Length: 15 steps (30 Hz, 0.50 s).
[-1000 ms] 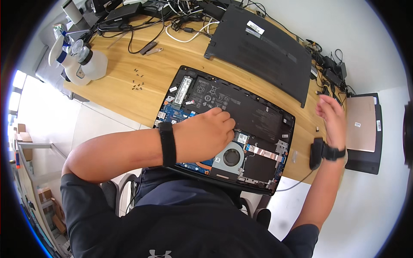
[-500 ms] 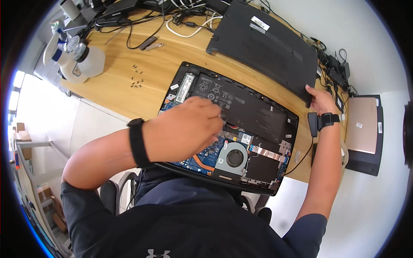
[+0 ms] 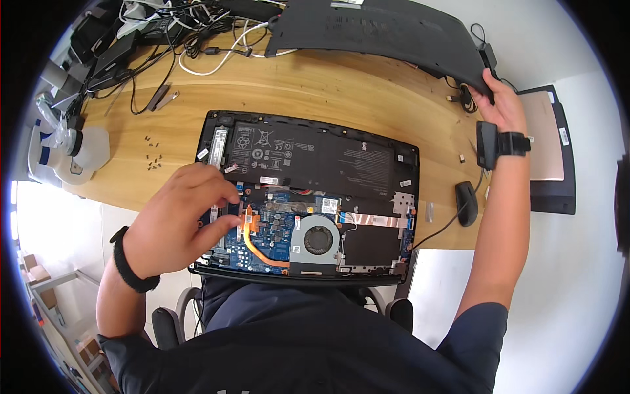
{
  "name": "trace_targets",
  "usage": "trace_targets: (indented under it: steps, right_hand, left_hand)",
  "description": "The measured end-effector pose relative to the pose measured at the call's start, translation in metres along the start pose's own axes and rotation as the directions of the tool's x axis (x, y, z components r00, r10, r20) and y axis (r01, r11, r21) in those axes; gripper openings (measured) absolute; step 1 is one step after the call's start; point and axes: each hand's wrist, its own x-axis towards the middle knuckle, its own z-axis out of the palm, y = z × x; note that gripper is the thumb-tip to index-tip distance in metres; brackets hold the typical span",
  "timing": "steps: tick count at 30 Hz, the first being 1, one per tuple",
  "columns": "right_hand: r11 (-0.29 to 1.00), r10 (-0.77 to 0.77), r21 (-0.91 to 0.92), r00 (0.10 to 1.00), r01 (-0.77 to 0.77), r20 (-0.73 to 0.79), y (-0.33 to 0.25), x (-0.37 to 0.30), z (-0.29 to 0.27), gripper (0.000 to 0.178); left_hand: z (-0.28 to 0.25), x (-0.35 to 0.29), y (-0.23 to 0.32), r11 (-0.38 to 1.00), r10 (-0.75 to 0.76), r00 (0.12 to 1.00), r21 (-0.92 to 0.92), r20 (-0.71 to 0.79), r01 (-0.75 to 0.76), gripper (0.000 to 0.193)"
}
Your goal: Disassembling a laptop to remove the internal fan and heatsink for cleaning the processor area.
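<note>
The left hand [image 3: 177,220] is resting loosely open-fingered on the opened laptop [image 3: 308,190] lying on the desk [image 3: 341,85]; the right hand [image 3: 502,105] is gripping the black cover panel [image 3: 387,29] at the desk's far edge.

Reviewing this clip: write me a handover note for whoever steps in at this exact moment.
Left hand: resting on the opened laptop, fingertips on the board left of the copper heat pipe; holds nothing visible.
Right hand: gripping the edge of the removed bottom cover at the desk's far right.
Done: cover off, internals exposed; loose screws lie on the wooden desk to the left.
Left: cover still in hand, not set down; fan and battery still in place.
</note>
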Motion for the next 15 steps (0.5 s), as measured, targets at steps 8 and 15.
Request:
trace_targets:
  steps: [8,15]
  right_hand:
    - [0.999,0.034,0.025,0.992,-0.031,-0.122,0.030,0.030,0.027,0.025]
    - [0.821,-0.012,-0.564,0.985,-0.090,-0.173,0.045,0.062,-0.014,0.042]
  left_hand:
    - [-0.001,-0.026,-0.005,0.986,-0.159,0.984,-0.057,-0.082,0.155,0.024]
    - [0.020,-0.052,-0.021,0.971,-0.239,0.934,-0.086,-0.265,0.224,0.034]
